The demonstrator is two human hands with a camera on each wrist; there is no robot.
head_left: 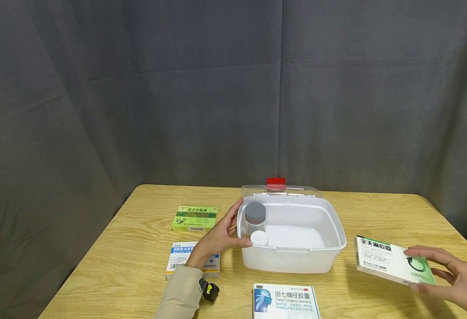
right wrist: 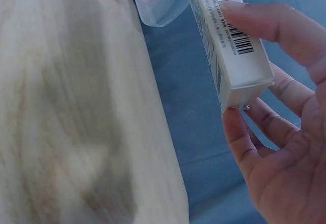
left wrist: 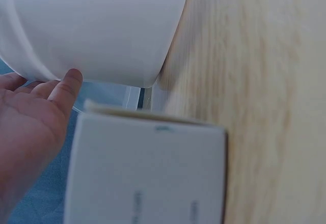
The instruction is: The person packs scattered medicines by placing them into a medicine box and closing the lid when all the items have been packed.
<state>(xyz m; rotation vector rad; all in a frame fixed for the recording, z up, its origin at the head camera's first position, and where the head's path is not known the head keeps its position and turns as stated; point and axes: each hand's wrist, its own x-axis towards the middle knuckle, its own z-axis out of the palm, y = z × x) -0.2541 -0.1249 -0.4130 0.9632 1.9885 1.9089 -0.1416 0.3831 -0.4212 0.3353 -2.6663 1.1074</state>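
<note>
My right hand [head_left: 453, 277] holds a white and green medicine box [head_left: 393, 260] by its right end, tilted above the table. In the right wrist view, the thumb lies on the barcode side of this medicine box [right wrist: 234, 35], fingers on the opposite side. At the centre stands a white plastic storage box [head_left: 289, 259], its clear lid [head_left: 301, 191] swung back. My left hand [head_left: 217, 237] grips its left end, thumb at the front corner and fingers along the side. Inside at the left are a grey-capped bottle [head_left: 255, 218] and a round white cap [head_left: 259, 238].
Left of the storage box lie a green medicine box [head_left: 195, 218] and a blue and white medicine box [head_left: 181, 257], partly behind the left forearm. Another medicine box [head_left: 285, 301] lies in front. A dark curtain [head_left: 217, 97] hangs behind the wooden table [head_left: 122, 257].
</note>
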